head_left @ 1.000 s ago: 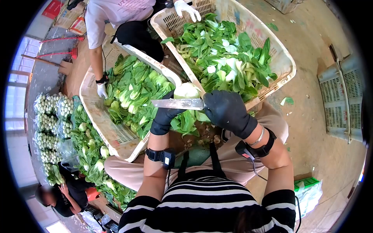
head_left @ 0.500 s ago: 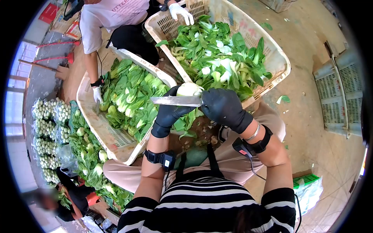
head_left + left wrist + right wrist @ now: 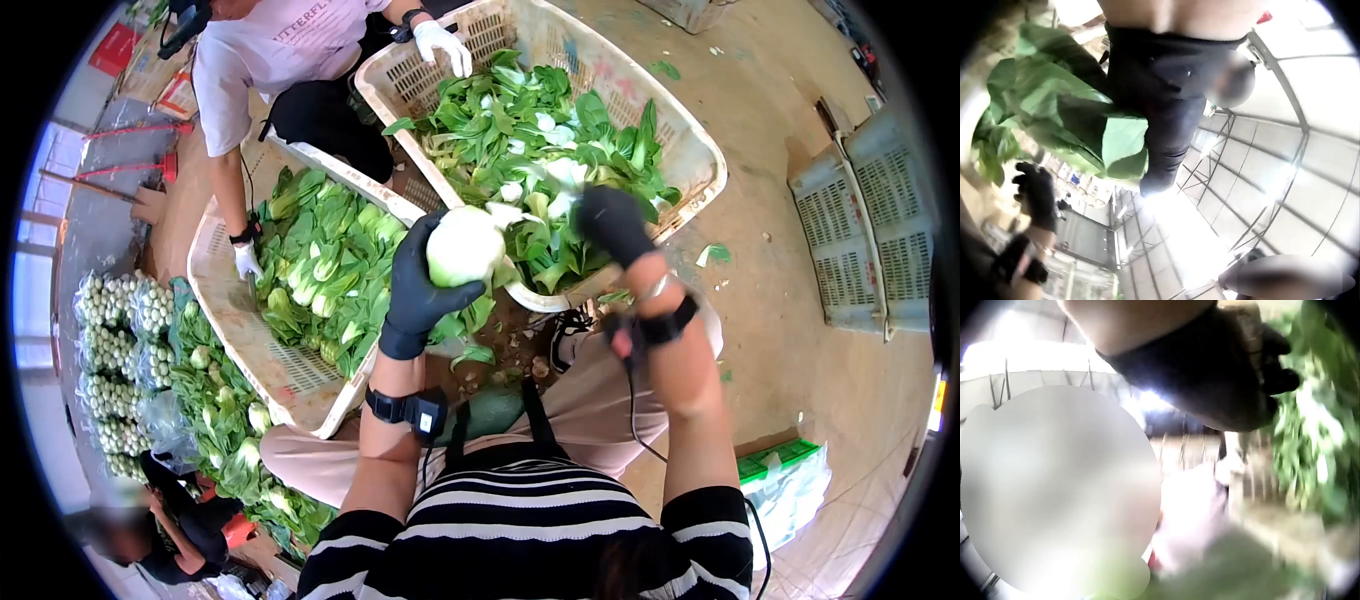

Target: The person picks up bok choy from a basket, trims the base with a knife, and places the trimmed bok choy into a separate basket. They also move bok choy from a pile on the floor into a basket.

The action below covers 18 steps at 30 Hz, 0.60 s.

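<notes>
My black-gloved left hand [image 3: 415, 295] grips a bok choy [image 3: 466, 246], its round white base facing up toward my head. The plant's green leaves [image 3: 1063, 103] spread out beside that glove in the left wrist view. Off to the right, my black-gloved right hand [image 3: 610, 222] is blurred, over the near edge of the crate of loose leaves [image 3: 670, 90]. In the right wrist view its fingers curl round the brown handle of a knife [image 3: 1244, 325]. The blade is hidden in the head view.
A second crate [image 3: 225, 270] with whole bok choy stands to the left, where a person in white gloves [image 3: 248, 262] reaches in. More bok choy [image 3: 215, 400] lies beside it, near bagged stacks [image 3: 105, 350]. At far right stands a grey crate [image 3: 860, 230].
My right hand has moved away from the bok choy to the right, toward the leaf crate. The knife no longer crosses the base, which now shows fully. The head view has shifted slightly.
</notes>
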Available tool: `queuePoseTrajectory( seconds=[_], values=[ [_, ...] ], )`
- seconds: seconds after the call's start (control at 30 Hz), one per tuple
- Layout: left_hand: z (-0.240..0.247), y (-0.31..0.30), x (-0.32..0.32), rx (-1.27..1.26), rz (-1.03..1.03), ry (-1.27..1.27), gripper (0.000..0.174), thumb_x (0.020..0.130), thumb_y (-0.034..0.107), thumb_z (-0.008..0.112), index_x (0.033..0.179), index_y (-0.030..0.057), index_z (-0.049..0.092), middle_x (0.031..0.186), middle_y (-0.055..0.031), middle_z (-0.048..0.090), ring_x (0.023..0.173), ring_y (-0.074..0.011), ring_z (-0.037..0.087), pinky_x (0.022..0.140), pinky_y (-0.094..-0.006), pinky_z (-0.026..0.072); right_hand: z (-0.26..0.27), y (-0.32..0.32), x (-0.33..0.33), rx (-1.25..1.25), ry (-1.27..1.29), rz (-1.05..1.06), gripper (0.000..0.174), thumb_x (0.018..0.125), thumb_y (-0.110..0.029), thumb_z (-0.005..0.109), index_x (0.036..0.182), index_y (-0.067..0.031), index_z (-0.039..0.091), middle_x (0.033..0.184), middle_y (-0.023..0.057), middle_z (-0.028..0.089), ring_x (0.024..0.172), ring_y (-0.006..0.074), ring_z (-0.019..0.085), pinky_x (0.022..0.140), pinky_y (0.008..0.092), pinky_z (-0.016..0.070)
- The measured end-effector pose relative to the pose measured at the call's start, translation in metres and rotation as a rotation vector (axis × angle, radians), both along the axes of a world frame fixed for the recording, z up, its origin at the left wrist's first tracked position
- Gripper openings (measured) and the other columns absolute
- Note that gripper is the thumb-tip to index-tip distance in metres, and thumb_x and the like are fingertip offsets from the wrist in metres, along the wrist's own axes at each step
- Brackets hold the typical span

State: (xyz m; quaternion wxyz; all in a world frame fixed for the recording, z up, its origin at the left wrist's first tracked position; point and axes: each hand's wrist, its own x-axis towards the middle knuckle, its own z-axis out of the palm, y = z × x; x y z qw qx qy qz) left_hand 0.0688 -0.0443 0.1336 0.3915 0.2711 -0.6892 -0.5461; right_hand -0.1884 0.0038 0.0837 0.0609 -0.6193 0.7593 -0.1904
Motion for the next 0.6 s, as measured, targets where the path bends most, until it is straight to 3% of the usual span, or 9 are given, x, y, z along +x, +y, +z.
queuePoseTrajectory(
  seconds=[0.07, 0.17, 0.23, 0.27, 0.3, 0.4, 0.5, 0.53, 0.6],
  values=[
    [0.003, -0.002, 0.006, 0.024, -0.029, -0.023, 0.081, 0.047, 0.030, 0.082, 0.113, -0.0027, 0.048, 0.103, -0.0117, 0.058, 0.095, -0.0198, 0.056, 0.086, -0.0324, 0.0441, -0.005, -0.007, -0.060, 0.166, 0.100, -0.141, 0.019, 0.072, -0.021, 0.056, 0.070, -0.0025, 0.061, 0.069, 0.0197, 0.060, 0.065, 0.0356, 0.058, 0.060, 0.0426, 0.0474],
    [-0.014, -0.004, 0.015, 0.183, -0.148, 0.039, 0.080, 0.053, 0.036, 0.078, 0.115, -0.0050, 0.047, 0.103, -0.0110, 0.058, 0.095, -0.0189, 0.056, 0.086, -0.0327, 0.0434, 0.023, 0.003, -0.042, -0.007, 0.041, -0.170, 0.021, 0.073, -0.024, 0.056, 0.075, -0.0040, 0.062, 0.073, 0.0198, 0.061, 0.069, 0.0375, 0.059, 0.064, 0.0445, 0.0477],
    [-0.029, -0.009, 0.018, 0.276, -0.176, 0.067, 0.077, 0.057, 0.037, 0.075, 0.115, -0.0053, 0.048, 0.103, -0.0113, 0.059, 0.095, -0.0193, 0.056, 0.086, -0.0325, 0.0433, 0.038, 0.002, -0.007, -0.126, -0.253, 0.005, 0.027, 0.076, -0.028, 0.062, 0.083, -0.0025, 0.059, 0.073, 0.0193, 0.061, 0.070, 0.0350, 0.060, 0.063, 0.0405, 0.0477],
    [-0.034, -0.009, 0.018, 0.358, -0.215, 0.096, 0.074, 0.060, 0.039, 0.072, 0.115, -0.0055, 0.048, 0.103, -0.0116, 0.059, 0.096, -0.0197, 0.056, 0.086, -0.0324, 0.0432, 0.083, 0.009, 0.023, 0.062, -0.636, 0.038, 0.033, 0.075, -0.030, 0.068, 0.090, -0.0014, 0.060, 0.072, 0.0182, 0.062, 0.069, 0.0303, 0.062, 0.063, 0.0368, 0.0477],
    [-0.037, -0.004, 0.018, 0.456, -0.297, 0.195, 0.073, 0.067, 0.038, 0.067, 0.120, -0.0050, 0.043, 0.109, -0.0138, 0.056, 0.100, -0.0216, 0.055, 0.088, -0.0327, 0.0428, 0.077, 0.012, 0.036, -0.127, -0.609, 0.258, 0.043, 0.072, -0.033, 0.071, 0.098, 0.0001, 0.060, 0.072, 0.0169, 0.062, 0.067, 0.0263, 0.062, 0.061, 0.0337, 0.0474],
    [-0.020, 0.016, 0.008, 0.768, -0.335, 0.399, 0.078, 0.068, 0.039, 0.067, 0.124, -0.0055, 0.037, 0.117, -0.0183, 0.050, 0.105, -0.0265, 0.053, 0.091, -0.0350, 0.0428, 0.093, 0.014, 0.064, -0.187, -0.586, 0.595, 0.045, 0.067, -0.030, 0.076, 0.097, 0.0000, 0.060, 0.077, 0.0168, 0.063, 0.065, 0.0251, 0.061, 0.062, 0.0311, 0.0474],
    [-0.026, 0.016, 0.008, 0.798, -0.351, 0.384, 0.077, 0.070, 0.035, 0.066, 0.127, -0.0048, 0.034, 0.119, -0.0181, 0.048, 0.107, -0.0259, 0.051, 0.092, -0.0348, 0.0415, 0.082, 0.006, 0.065, -0.074, -0.624, 0.680, 0.040, 0.067, -0.026, 0.076, 0.095, -0.0006, 0.062, 0.076, 0.0165, 0.062, 0.063, 0.0231, 0.060, 0.061, 0.0309, 0.0472],
    [-0.022, 0.019, 0.011, 0.814, -0.389, 0.379, 0.078, 0.069, 0.036, 0.066, 0.128, -0.0043, 0.033, 0.118, -0.0160, 0.049, 0.105, -0.0236, 0.052, 0.091, -0.0341, 0.0415, 0.077, 0.002, 0.069, -0.167, -0.731, 0.736, 0.031, 0.070, -0.023, 0.073, 0.089, -0.0007, 0.063, 0.070, 0.0148, 0.061, 0.059, 0.0204, 0.059, 0.058, 0.0301, 0.0462],
    [-0.024, 0.012, 0.020, 0.785, -0.607, 0.156, 0.074, 0.070, 0.036, 0.065, 0.126, -0.0040, 0.037, 0.115, -0.0136, 0.052, 0.103, -0.0220, 0.052, 0.089, -0.0312, 0.0414, 0.083, 0.003, 0.068, 0.286, -0.831, 0.535, 0.024, 0.073, -0.020, 0.071, 0.082, -0.0003, 0.061, 0.064, 0.0135, 0.059, 0.056, 0.0184, 0.058, 0.055, 0.0302, 0.0451]
  ],
)
